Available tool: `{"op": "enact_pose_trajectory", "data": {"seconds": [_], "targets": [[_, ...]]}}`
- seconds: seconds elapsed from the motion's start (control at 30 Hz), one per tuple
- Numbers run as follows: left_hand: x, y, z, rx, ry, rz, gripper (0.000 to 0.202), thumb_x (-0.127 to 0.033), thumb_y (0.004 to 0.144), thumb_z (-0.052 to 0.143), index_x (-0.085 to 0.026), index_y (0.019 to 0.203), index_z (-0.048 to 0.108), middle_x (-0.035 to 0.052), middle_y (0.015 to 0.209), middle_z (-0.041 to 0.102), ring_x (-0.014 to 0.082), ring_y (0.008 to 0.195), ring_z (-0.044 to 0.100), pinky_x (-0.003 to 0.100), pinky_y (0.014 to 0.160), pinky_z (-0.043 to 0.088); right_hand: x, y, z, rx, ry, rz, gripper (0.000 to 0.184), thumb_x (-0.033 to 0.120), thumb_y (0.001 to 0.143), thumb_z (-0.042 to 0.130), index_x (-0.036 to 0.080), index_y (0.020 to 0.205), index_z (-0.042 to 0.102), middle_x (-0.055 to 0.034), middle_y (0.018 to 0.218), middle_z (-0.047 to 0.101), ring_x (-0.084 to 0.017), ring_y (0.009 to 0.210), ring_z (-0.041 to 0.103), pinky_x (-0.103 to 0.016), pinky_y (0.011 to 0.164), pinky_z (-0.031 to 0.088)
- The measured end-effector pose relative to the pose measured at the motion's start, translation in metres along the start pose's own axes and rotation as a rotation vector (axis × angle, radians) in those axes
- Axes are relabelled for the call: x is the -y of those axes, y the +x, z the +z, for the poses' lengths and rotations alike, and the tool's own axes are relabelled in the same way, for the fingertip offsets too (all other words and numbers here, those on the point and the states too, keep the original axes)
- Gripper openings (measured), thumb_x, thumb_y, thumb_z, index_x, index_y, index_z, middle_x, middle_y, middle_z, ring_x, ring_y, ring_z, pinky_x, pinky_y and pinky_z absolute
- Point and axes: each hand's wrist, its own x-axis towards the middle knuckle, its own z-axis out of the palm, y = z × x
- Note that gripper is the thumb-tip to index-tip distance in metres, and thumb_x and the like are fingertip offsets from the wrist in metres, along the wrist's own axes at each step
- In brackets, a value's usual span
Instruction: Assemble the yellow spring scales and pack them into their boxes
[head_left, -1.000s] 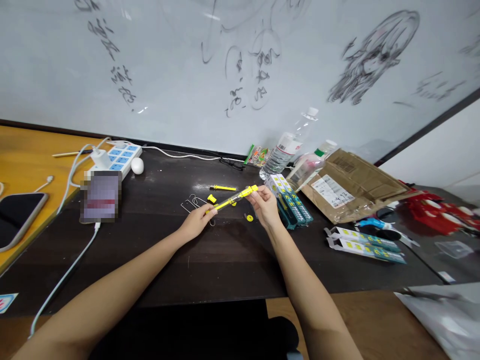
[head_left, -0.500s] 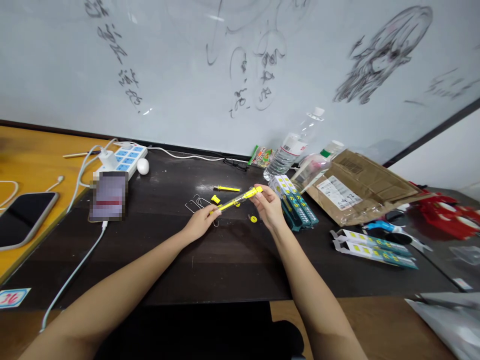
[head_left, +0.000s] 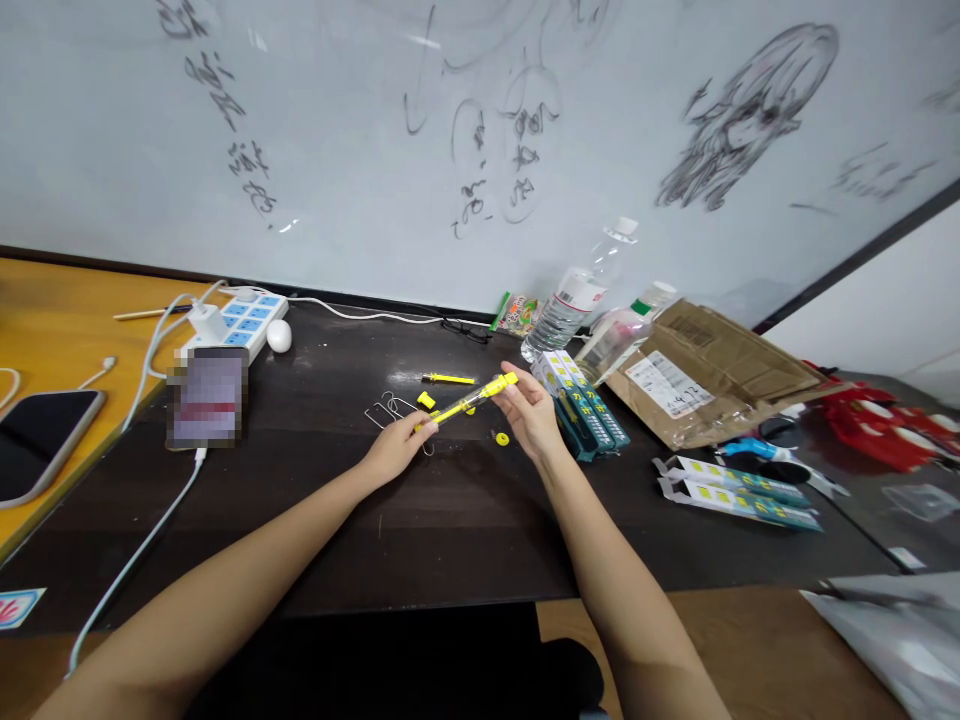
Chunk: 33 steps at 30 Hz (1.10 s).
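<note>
A slim spring scale, with a clear tube and yellow parts, spans between my two hands above the dark desk. My left hand pinches its lower left end. My right hand grips the yellow upper right end between thumb and fingers. Beneath and beyond it lie a yellow rod, a small yellow piece and several bent wire hooks. A yellow ring rests on the desk just left of my right hand. Another yellow bit is partly hidden behind the tube.
Upright-printed boxes lie right of my right hand, with opened boxes farther right. Behind stand a water bottle, a second bottle and a cardboard parcel. Scissors, a power strip and a cabled phone flank the desk.
The whole view has shifted slightly, so things sit a little farther left. Both hands keep their hold on the spring scale with hardly any visible movement.
</note>
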Motion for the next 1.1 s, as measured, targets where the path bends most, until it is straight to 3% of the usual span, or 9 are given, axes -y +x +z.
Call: {"op": "enact_pose_trajectory", "data": {"seconds": [0.13, 0.27, 0.5, 0.63, 0.8, 0.93, 1.1], "targets": [[0.0009, 0.0006, -0.0002, 0.003, 0.001, 0.006, 0.032, -0.046, 0.087, 0.04, -0.019, 0.089, 0.056, 0.0003, 0.082, 0.061, 0.0176, 0.08, 0.056, 0.027, 0.075, 0.039, -0.0035, 0.0013, -0.0013, -0.023, 0.065, 0.005, 0.028, 0.034, 0.062, 0.08, 0.023, 0.085, 0.066, 0.0019, 0.081, 0.066, -0.011, 0.075, 0.063, -0.026, 0.076, 0.056], [0.0015, 0.0009, 0.0001, 0.003, 0.004, 0.006, 0.032, -0.047, 0.087, 0.04, -0.02, 0.089, 0.057, 0.0004, 0.083, 0.062, 0.0177, 0.08, 0.056, 0.027, 0.075, 0.039, -0.0043, 0.0012, 0.0, -0.024, 0.118, -0.036, 0.026, 0.03, 0.063, 0.081, 0.021, 0.067, 0.057, 0.0045, 0.074, 0.064, -0.009, 0.071, 0.061, -0.023, 0.072, 0.056], [-0.0007, 0.0006, -0.0004, 0.004, 0.007, 0.004, 0.032, -0.046, 0.087, 0.04, -0.02, 0.089, 0.058, 0.0004, 0.081, 0.062, 0.0178, 0.08, 0.057, 0.027, 0.074, 0.04, 0.0011, -0.001, 0.0017, -0.006, 0.076, 0.0, 0.032, 0.031, 0.065, 0.078, 0.026, 0.093, 0.063, 0.0043, 0.081, 0.064, -0.01, 0.076, 0.062, -0.024, 0.076, 0.055], [0.0006, 0.0008, -0.0003, 0.005, 0.005, 0.009, 0.032, -0.047, 0.087, 0.04, -0.019, 0.089, 0.057, 0.0002, 0.082, 0.062, 0.0175, 0.08, 0.057, 0.027, 0.074, 0.039, -0.0017, 0.0003, -0.0002, -0.025, 0.054, 0.002, 0.029, 0.035, 0.062, 0.08, 0.023, 0.084, 0.064, 0.0029, 0.077, 0.064, -0.01, 0.071, 0.061, -0.022, 0.069, 0.054], [0.0021, 0.001, 0.0003, -0.001, 0.019, -0.002, 0.032, -0.047, 0.086, 0.041, -0.019, 0.089, 0.057, -0.0007, 0.077, 0.06, 0.0168, 0.076, 0.055, 0.026, 0.072, 0.038, -0.0077, 0.0019, -0.0028, -0.055, 0.053, -0.04, 0.03, 0.034, 0.062, 0.08, 0.023, 0.074, 0.055, 0.006, 0.076, 0.064, -0.007, 0.067, 0.061, -0.019, 0.065, 0.053], [0.0026, 0.001, 0.0001, -0.006, 0.024, 0.005, 0.032, -0.047, 0.086, 0.041, -0.019, 0.089, 0.057, -0.0015, 0.074, 0.058, 0.0156, 0.073, 0.054, 0.026, 0.07, 0.038, -0.0054, 0.0013, -0.0033, -0.039, 0.022, -0.035, 0.029, 0.034, 0.063, 0.079, 0.023, 0.077, 0.057, 0.0045, 0.079, 0.067, -0.01, 0.071, 0.064, -0.023, 0.07, 0.055], [0.0032, 0.0015, -0.0002, -0.003, 0.007, 0.019, 0.033, -0.047, 0.087, 0.04, -0.019, 0.089, 0.058, -0.0005, 0.077, 0.06, 0.0163, 0.075, 0.055, 0.026, 0.071, 0.039, 0.0, 0.0007, -0.0048, 0.038, -0.014, -0.02, 0.035, 0.033, 0.067, 0.077, 0.025, 0.099, 0.065, -0.0021, 0.098, 0.071, -0.016, 0.092, 0.066, -0.031, 0.086, 0.053]]}}
